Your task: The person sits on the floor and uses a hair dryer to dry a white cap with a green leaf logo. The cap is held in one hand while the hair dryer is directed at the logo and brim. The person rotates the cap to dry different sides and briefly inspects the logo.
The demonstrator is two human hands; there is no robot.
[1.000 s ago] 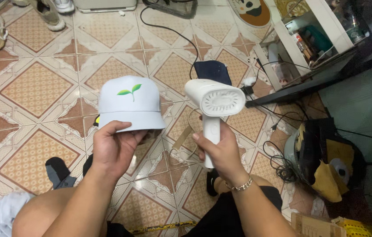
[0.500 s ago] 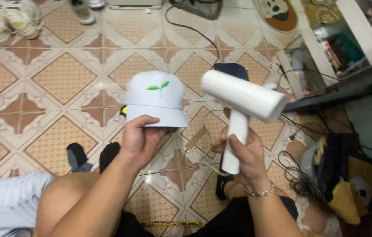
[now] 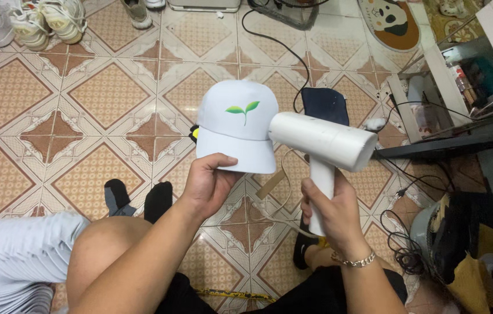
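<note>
White cap [image 3: 236,125]: woven cloth, matt, smooth over the crown, with a stitched-looking green leaf mark. Brim looks stiffer, same matt cloth.

Handheld dryer-like appliance [image 3: 323,152]: white plastic, smooth, a faint satin sheen along the barrel.

Bracelet [image 3: 351,261] on the right wrist: metal links, shiny.

Floor [image 3: 83,99]: glazed ceramic tile, glossy, catching soft reflections; grout lines duller.

Stack of folded material [image 3: 14,256] at lower left: pale cloth, matt.

Cable [image 3: 269,40] on the tiles: black rubbery sheath, slight gloss.

Socks [image 3: 136,200]: dark knit cloth, matt.

Shorts [image 3: 316,293]: black cloth, matt.
</note>
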